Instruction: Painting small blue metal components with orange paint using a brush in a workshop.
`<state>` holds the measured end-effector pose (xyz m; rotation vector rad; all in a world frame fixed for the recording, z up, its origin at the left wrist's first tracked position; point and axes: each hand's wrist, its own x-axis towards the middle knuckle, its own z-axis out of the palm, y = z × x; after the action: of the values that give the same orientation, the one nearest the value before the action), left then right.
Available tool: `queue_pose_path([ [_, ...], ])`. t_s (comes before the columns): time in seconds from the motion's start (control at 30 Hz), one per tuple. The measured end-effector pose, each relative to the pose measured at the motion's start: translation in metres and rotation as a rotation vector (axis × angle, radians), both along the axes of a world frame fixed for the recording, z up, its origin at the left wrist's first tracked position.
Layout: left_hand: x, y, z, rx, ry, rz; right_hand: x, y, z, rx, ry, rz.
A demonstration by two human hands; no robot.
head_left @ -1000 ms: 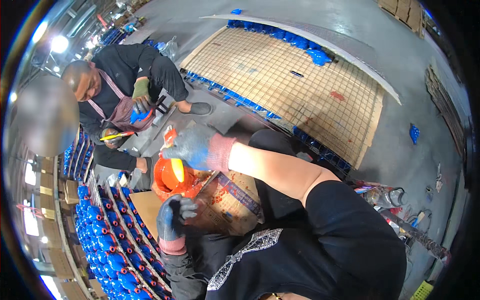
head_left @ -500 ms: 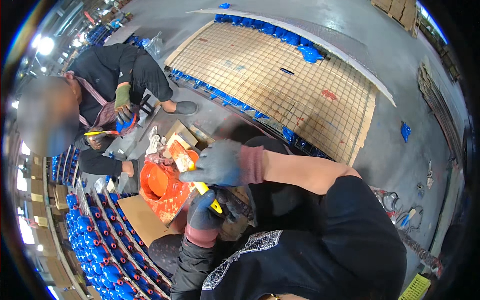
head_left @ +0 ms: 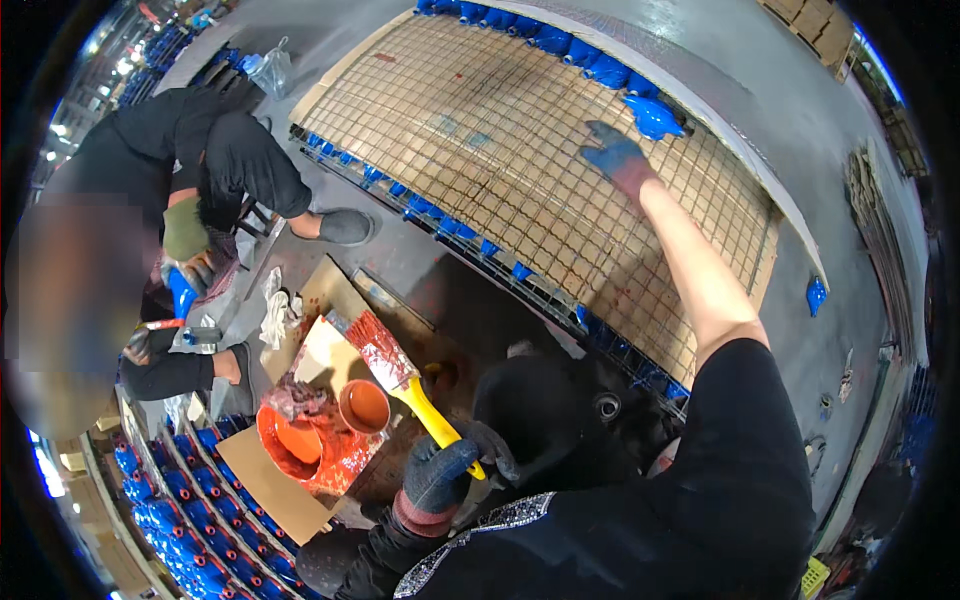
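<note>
My left hand (head_left: pixel 438 478), in a dark glove with a reddish cuff, is closed round the yellow handle of a paintbrush (head_left: pixel 432 412). The brush's red-stained bristles point up and away, above a small orange-red paint cup (head_left: pixel 364 407). A larger paint-smeared tub (head_left: pixel 262 440) of orange-red paint stands beside the cup. My right hand (head_left: pixel 612 158), in a grey-blue glove, is stretched far out over the wire mesh rack (head_left: pixel 480 190). Its fingers are apart and hold nothing. Just beyond them, a glossy blue metal part (head_left: pixel 655 118) lies on the rack; no contact shows.
A co-worker (head_left: pixel 130 150) sits at the left, holding a blue part (head_left: pixel 182 292) and a brush. Racks of blue parts with red rings (head_left: pixel 180 520) stand at lower left. Another blue part (head_left: pixel 816 296) lies on the floor at right. Cardboard (head_left: pixel 270 490) lies under the tub.
My right hand has left the brush and reached forward right over the rack, toward the blue part. My left hand keeps the brush. The view has shifted.
</note>
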<state>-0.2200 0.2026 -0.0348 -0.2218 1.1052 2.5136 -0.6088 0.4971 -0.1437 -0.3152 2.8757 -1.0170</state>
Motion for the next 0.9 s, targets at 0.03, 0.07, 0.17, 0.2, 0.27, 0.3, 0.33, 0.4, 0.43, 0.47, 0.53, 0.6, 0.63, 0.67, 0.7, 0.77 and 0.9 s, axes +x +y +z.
queue_pose_path([
  [0.03,-0.007,-0.001,-0.002,-0.025,-0.021,0.010,-0.020,0.006,-0.008,-0.001,-0.019,-0.081],
  [0.07,-0.013,-0.002,-0.003,-0.041,-0.038,0.023,-0.040,0.015,-0.013,0.117,0.006,-0.126],
  [0.17,-0.032,-0.003,-0.006,-0.065,-0.082,0.050,-0.099,0.038,-0.027,0.381,-0.002,-0.248],
  [0.2,-0.038,-0.003,-0.007,-0.049,-0.085,0.054,-0.114,0.043,-0.036,0.465,-0.031,-0.290],
  [0.27,-0.052,-0.004,-0.009,-0.023,-0.113,0.062,-0.143,0.059,-0.052,0.679,-0.044,-0.355],
  [0.3,-0.057,-0.004,-0.010,-0.026,-0.135,0.075,-0.157,0.068,-0.063,0.766,-0.003,-0.381],
  [0.33,-0.063,-0.004,-0.010,-0.031,-0.158,0.088,-0.176,0.074,-0.074,0.754,-0.113,-0.467],
  [0.4,-0.075,-0.005,-0.013,-0.023,-0.151,0.117,-0.213,0.091,-0.098,0.685,-0.139,-0.580],
  [0.43,-0.080,-0.006,-0.013,-0.088,-0.190,0.120,-0.228,0.100,-0.110,0.571,-0.054,-0.624],
  [0.47,-0.083,-0.007,-0.012,-0.150,-0.222,0.127,-0.240,0.109,-0.122,0.557,-0.022,-0.568],
  [0.53,-0.090,-0.009,-0.011,-0.187,-0.258,0.116,-0.260,0.122,-0.136,0.614,-0.035,-0.574],
  [0.6,-0.095,-0.012,-0.010,-0.242,-0.286,0.126,-0.273,0.126,-0.143,0.711,-0.095,-0.609],
  [0.63,-0.097,-0.013,-0.009,-0.252,-0.288,0.130,-0.274,0.127,-0.144,0.715,-0.046,-0.570],
  [0.67,-0.098,-0.014,-0.009,-0.282,-0.304,0.145,-0.274,0.126,-0.143,0.715,-0.051,-0.553],
  [0.7,-0.099,-0.015,-0.008,-0.310,-0.320,0.159,-0.273,0.127,-0.140,0.724,-0.064,-0.526],
  [0.77,-0.100,-0.016,-0.007,-0.337,-0.329,0.163,-0.260,0.129,-0.131,0.781,-0.100,-0.436],
  [0.9,-0.106,-0.020,-0.010,-0.309,-0.301,0.153,-0.210,0.123,-0.094,0.741,-0.077,-0.193],
])
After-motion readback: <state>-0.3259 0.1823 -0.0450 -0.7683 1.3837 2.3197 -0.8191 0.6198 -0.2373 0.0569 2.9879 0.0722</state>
